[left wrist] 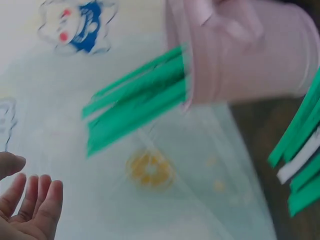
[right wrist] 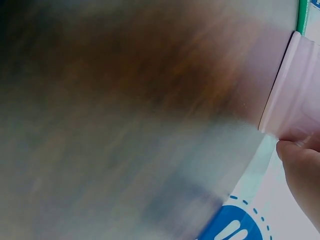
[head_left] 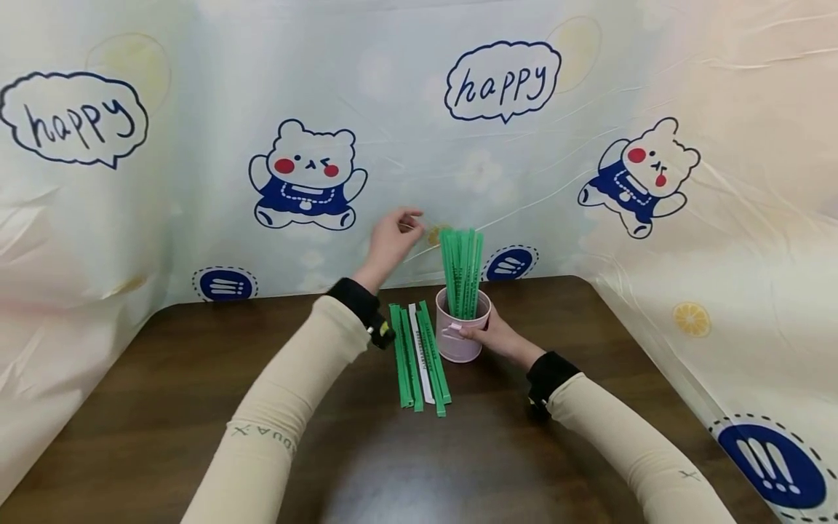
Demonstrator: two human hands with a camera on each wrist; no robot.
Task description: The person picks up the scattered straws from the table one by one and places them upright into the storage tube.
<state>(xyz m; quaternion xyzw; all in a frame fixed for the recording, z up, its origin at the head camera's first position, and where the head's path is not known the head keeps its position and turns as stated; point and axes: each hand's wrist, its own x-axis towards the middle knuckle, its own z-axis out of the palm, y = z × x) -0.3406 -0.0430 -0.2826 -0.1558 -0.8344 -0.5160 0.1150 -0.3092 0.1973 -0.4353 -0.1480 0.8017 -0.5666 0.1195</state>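
Observation:
A small pink bucket (head_left: 460, 348) stands on the table, a bundle of green paper-wrapped sticks (head_left: 462, 269) upright inside it. My right hand (head_left: 499, 336) grips the bucket's right side, thumb at its front; the other fingers are hidden behind it. In the right wrist view, the thumb (right wrist: 302, 172) meets the bucket's wall (right wrist: 300, 95). Raised to the left of the sticks' tops, my left hand (head_left: 396, 236) holds nothing, its fingers (left wrist: 40, 205) loosely bent and apart from the bucket. Left of the bucket lie several more green wrapped sticks (head_left: 404, 364), with a white one (head_left: 421, 356) among them.
The dark brown wooden table (head_left: 196, 407) ends in a back edge just behind the bucket. A pale printed curtain (head_left: 406, 145) with bears and speech bubbles hangs behind the table and along both sides.

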